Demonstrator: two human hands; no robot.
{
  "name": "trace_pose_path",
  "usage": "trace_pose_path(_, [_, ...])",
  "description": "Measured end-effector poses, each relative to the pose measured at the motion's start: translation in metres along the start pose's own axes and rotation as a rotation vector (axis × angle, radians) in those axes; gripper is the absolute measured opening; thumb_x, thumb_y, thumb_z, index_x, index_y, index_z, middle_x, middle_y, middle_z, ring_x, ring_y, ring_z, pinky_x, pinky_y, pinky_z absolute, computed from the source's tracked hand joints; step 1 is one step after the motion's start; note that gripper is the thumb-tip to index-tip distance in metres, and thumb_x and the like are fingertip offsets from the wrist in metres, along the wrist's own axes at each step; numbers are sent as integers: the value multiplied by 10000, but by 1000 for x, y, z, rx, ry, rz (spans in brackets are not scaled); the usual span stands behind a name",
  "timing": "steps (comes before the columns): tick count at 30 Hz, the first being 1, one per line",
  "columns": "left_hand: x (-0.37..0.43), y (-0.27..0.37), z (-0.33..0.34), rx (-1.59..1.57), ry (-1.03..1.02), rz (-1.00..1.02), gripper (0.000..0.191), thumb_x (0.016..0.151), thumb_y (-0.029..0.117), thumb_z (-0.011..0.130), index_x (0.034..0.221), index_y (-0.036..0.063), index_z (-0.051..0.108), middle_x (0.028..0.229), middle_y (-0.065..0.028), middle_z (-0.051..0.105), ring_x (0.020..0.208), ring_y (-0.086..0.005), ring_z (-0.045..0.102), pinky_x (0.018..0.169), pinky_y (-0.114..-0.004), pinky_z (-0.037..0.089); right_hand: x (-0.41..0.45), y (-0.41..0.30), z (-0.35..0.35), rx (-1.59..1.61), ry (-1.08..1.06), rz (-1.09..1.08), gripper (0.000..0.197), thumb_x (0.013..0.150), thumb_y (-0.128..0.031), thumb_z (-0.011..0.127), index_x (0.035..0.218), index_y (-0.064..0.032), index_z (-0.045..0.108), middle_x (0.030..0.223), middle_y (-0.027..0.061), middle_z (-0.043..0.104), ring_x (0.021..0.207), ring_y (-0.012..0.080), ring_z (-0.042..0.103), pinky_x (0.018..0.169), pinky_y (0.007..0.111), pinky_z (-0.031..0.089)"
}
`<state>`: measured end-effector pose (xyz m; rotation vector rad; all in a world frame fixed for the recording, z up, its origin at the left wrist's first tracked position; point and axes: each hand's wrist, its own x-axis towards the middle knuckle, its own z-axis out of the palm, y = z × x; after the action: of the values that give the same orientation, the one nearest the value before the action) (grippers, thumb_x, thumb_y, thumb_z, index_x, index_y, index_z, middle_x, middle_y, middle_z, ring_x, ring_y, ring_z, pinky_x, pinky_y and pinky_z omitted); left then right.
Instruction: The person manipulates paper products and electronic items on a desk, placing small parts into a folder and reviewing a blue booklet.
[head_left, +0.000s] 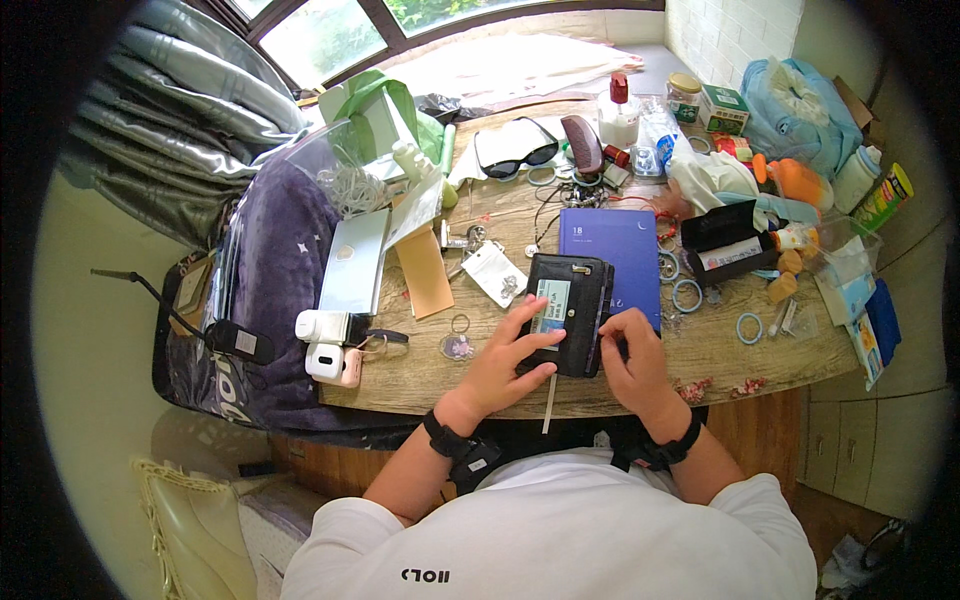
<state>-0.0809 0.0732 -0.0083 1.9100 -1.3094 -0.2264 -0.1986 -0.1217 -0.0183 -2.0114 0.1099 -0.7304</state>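
A black wallet (589, 315) with a zip pull, a snap button and a card in a clear window lies partly over a blue notebook (611, 232). My left hand (510, 360) rests on the wallet's left side with its fingers spread across the card window. At the wallet's right edge, the thumb and fingertips of my right hand (634, 360) are drawn together; whether they pinch the edge is unclear. A white strip (550, 405) sticks out below the wallet. To the left lie a small white packet (491, 271) and a keyring charm (457, 345).
White devices (326, 360) and a purple blanket (289, 225) are at left. Sunglasses (517, 159), a comb (582, 144) and a lotion bottle (619, 116) stand or lie behind. An open black case (731, 255), hair ties (748, 328) and a tissue pack (847, 285) crowd the right side.
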Motion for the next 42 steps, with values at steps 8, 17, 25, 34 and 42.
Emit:
trace_pose_path(8, [1,-1,2,16,-3,-51,414,803,223,741,1208,228,654,1536,-141,280,1387,-370,327,1104,-440,334,2,0,-35,-395,20,-28,215,798,-47,634,1012,-48,613,957,135,575,805,281,578,737,377,461])
trace_pose_path(17, [0,-2,0,-13,11,-33,466,752,247,778,1202,254,657,1525,-144,285,1362,-374,362,1077,-436,377,9,-10,-48,107,-227,378,238,843,-38,626,1079,-30,599,863,56,694,740,124,628,689,257,492])
trace_pose_path(25, [-2,-2,-2,11,10,-9,466,744,253,783,1194,264,664,1530,-169,252,1370,-391,341,1092,-443,358,45,-21,-30,-74,-362,138,149,870,-85,646,1009,-34,666,820,98,599,697,204,593,650,312,479])
trace_pose_path(34, [-2,1,-5,-15,-4,-22,436,770,273,763,1194,257,664,1526,-179,251,1368,-390,339,1085,-440,360,55,-15,-5,-146,-333,147,112,800,-76,702,888,-20,663,770,78,528,650,188,535,597,304,432])
trace_pose_path(42, [-2,-1,-4,-4,-19,-26,434,790,312,746,1211,262,648,1529,-170,256,1366,-388,345,1083,-447,360,89,-21,-11,-402,-664,181,227,747,-230,720,832,-41,626,771,127,635,732,311,623,665,403,495])
